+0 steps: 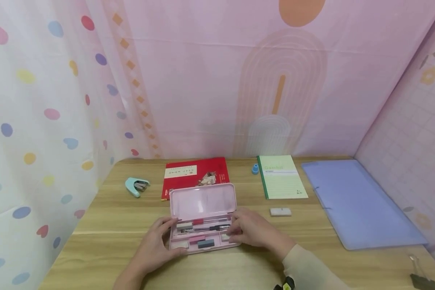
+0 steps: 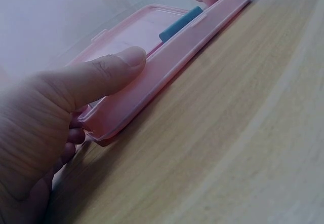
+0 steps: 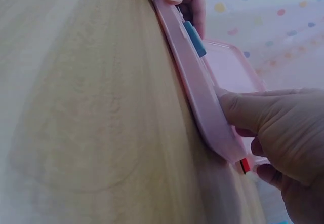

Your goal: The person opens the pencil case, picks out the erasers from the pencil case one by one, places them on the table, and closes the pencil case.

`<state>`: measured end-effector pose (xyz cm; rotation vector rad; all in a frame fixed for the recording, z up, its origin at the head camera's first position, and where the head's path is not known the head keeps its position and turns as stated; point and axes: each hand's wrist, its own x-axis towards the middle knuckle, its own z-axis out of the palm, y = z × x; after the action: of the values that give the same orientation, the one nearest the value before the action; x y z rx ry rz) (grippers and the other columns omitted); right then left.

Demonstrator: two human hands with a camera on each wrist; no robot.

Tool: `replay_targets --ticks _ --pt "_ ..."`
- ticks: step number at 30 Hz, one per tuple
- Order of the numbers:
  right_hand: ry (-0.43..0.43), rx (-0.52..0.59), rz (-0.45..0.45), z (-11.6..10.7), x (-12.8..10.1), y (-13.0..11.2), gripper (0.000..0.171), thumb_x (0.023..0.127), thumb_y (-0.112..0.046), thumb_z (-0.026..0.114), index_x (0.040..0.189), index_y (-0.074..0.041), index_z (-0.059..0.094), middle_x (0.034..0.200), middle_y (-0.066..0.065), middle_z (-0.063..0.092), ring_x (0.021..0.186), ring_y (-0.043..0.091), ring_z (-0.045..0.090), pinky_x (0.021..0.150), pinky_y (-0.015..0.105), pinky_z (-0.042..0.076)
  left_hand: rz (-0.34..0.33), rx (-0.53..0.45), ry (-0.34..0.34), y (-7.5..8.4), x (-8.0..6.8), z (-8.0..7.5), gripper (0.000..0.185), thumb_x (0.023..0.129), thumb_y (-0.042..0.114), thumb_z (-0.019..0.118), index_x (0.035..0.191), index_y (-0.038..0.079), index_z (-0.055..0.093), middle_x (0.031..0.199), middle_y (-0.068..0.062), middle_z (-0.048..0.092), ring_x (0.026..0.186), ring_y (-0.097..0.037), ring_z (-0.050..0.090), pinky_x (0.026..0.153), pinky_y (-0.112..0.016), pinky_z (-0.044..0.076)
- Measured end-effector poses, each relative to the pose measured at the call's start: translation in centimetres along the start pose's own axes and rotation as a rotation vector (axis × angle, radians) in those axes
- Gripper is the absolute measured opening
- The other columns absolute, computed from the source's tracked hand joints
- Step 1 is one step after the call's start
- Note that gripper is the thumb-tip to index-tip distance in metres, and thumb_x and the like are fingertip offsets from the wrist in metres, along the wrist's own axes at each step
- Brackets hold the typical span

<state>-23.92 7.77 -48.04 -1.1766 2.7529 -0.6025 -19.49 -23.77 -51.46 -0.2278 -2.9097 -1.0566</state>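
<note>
An open pink pencil case (image 1: 203, 201) lies on the table, its lid raised at the back. Pens (image 1: 208, 229), a pink eraser (image 1: 197, 239), a blue-grey eraser (image 1: 206, 243) and whitish erasers (image 1: 184, 226) lie inside. My left hand (image 1: 156, 245) holds the case's left end, thumb (image 2: 119, 69) along the front rim and fingers around the side. My right hand (image 1: 251, 228) reaches over the right end, with thumb and finger pinching a small white eraser (image 1: 225, 237) in the right compartment. In the right wrist view its thumb (image 3: 235, 105) dips inside the front wall.
Behind the case lies a red book (image 1: 217, 167), with a light-blue stapler (image 1: 135, 186) to its left. Rightward are a blue cap-like piece (image 1: 255, 168), a green notebook (image 1: 282, 179), a white eraser (image 1: 280, 212), a blue folder (image 1: 362, 205) and a black binder clip (image 1: 422, 280).
</note>
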Motion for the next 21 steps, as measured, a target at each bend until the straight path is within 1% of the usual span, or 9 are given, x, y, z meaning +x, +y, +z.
replay_targets --ticks 3,6,11,13,15,18,21 --pt "-0.031 -0.047 -0.009 -0.4 0.4 -0.3 0.02 0.079 -0.035 0.079 0.097 -0.027 0.077 0.08 -0.02 0.053 0.076 0.003 0.045 0.066 0.017 0.041 0.016 0.004 0.011 0.0 0.0 0.0 0.096 0.055 0.069 0.08 0.134 0.019 0.056 0.129 0.004 0.047 0.116 -0.018 0.045 0.1 -0.048 0.044" --pt "-0.053 -0.07 0.001 -0.7 0.6 -0.6 0.018 0.078 -0.033 0.08 0.094 -0.026 0.077 0.077 -0.019 0.054 0.072 0.002 0.046 0.064 0.018 0.042 0.016 -0.002 0.011 0.0 0.0 0.1 0.096 0.055 0.069 0.08 0.134 0.019 0.056 0.129 0.004 0.047 0.115 -0.019 0.045 0.099 -0.048 0.045" --pt "-0.059 -0.082 0.064 -0.6 0.5 -0.8 0.012 0.077 -0.035 0.081 0.083 -0.026 0.076 0.07 -0.019 0.053 0.065 0.002 0.047 0.06 0.019 0.042 -0.014 -0.003 -0.006 0.0 0.0 0.3 0.097 0.055 0.068 0.081 0.135 0.02 0.055 0.129 0.005 0.046 0.116 -0.018 0.044 0.099 -0.046 0.045" --pt "-0.056 -0.079 0.095 -0.5 0.4 -0.9 0.012 0.077 -0.037 0.08 0.082 -0.028 0.076 0.069 -0.02 0.054 0.063 0.002 0.048 0.06 0.02 0.043 -0.019 0.001 -0.009 0.0 0.0 0.3 0.096 0.056 0.067 0.081 0.135 0.02 0.055 0.13 0.004 0.046 0.117 -0.018 0.044 0.099 -0.047 0.046" --pt "-0.046 -0.09 0.107 -0.4 0.3 -1.0 0.012 0.077 -0.038 0.08 0.082 -0.028 0.076 0.07 -0.02 0.056 0.063 0.001 0.049 0.061 0.02 0.044 -0.021 0.005 -0.009 0.0 0.0 0.3 0.096 0.057 0.066 0.082 0.136 0.019 0.055 0.13 0.004 0.047 0.117 -0.019 0.044 0.098 -0.047 0.046" --pt "-0.031 -0.115 0.096 -0.3 0.2 -1.1 0.012 0.077 -0.037 0.08 0.085 -0.029 0.077 0.073 -0.02 0.06 0.065 -0.001 0.05 0.062 0.021 0.045 -0.023 0.004 -0.009 0.0 0.1 0.3 0.095 0.057 0.065 0.082 0.136 0.019 0.055 0.13 0.003 0.047 0.117 -0.019 0.044 0.098 -0.048 0.046" --pt "-0.02 -0.148 0.071 -0.3 0.2 -1.4 0.01 0.077 -0.035 0.08 0.085 -0.03 0.077 0.073 -0.02 0.061 0.064 -0.001 0.048 0.06 0.02 0.044 -0.03 0.0 -0.009 -0.1 0.0 0.2 0.096 0.056 0.066 0.082 0.135 0.019 0.055 0.13 0.003 0.047 0.117 -0.019 0.044 0.099 -0.048 0.045"
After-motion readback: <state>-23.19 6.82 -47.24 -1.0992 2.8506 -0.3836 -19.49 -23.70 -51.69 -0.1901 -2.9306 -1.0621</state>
